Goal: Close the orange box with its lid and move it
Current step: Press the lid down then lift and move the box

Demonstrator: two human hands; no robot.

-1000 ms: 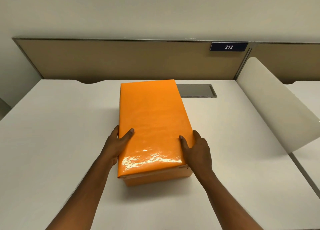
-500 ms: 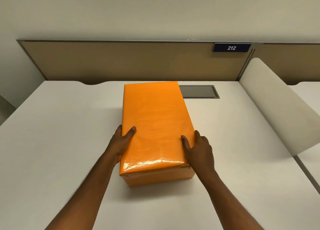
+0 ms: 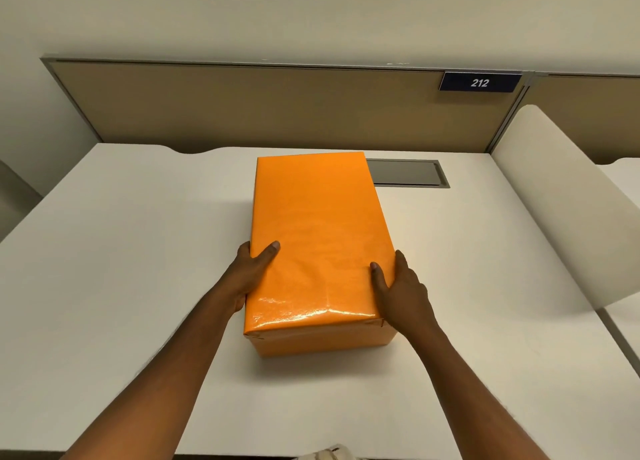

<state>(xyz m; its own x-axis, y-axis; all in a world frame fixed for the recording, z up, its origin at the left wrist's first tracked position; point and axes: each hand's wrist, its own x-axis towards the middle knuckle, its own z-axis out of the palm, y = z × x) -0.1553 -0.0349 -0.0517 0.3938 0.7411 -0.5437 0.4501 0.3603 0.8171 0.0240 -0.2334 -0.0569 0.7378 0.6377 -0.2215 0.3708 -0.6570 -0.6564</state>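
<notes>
The orange box point(image 3: 322, 341) stands on the white desk point(image 3: 131, 258) with its glossy orange lid point(image 3: 317, 231) seated on top, long side running away from me. My left hand point(image 3: 251, 274) grips the lid's left edge near the front, thumb on top, fingers down the side. On the right edge my right hand point(image 3: 401, 291) holds the lid the same way. The fingers of both hands are hidden behind the box sides.
A grey cable hatch point(image 3: 408, 172) lies in the desk just behind the box on the right. A tan partition point(image 3: 259, 109) with a "212" sign point(image 3: 479, 82) closes the back. A curved white divider point(image 3: 561, 199) bounds the right side.
The box and both hands have shifted slightly to the right and away from me on the desk. The grip of both hands is unchanged.
</notes>
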